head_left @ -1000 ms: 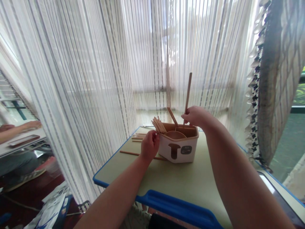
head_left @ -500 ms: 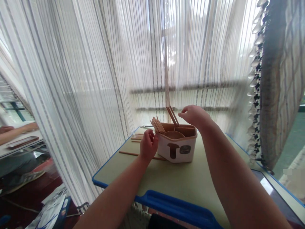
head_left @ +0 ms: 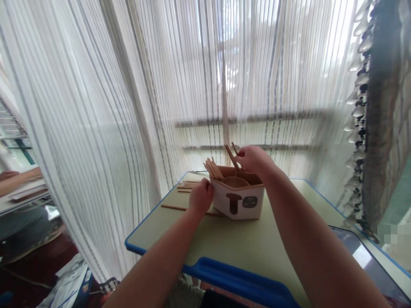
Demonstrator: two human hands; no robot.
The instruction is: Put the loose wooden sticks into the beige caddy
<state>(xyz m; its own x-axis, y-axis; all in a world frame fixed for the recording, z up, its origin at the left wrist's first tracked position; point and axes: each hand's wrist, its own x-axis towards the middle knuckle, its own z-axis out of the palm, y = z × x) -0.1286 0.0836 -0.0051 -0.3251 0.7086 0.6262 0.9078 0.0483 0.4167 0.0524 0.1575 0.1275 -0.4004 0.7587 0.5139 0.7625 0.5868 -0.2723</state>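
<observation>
A white and brown storage box [head_left: 221,200] with compartments stands on the table, a dark T-shaped mark on its front. My left hand [head_left: 201,197] is closed at the box's left corner, fingers partly hidden. Over the back right compartment, my right hand [head_left: 255,159] pinches a brown chopstick [head_left: 234,148] that leans in the box. More brown chopsticks [head_left: 230,155] lean just left of it. A bundle of thin pale sticks [head_left: 212,168] stands in the left compartment. One long brown stick [head_left: 173,207] lies on the tabletop, passing behind my left hand.
Several sticks [head_left: 186,185] lie at the back left of the blue-edged table [head_left: 244,244]. A dark flat screen-like object [head_left: 349,252] rests at the right. Sheer striped curtains [head_left: 180,85] hang behind. At far left, another person's arm [head_left: 22,179] is over a second table.
My right hand has moved left and down and closed on a chopstick, which now stands apart from the others. My left hand's fingers have curled in against the box.
</observation>
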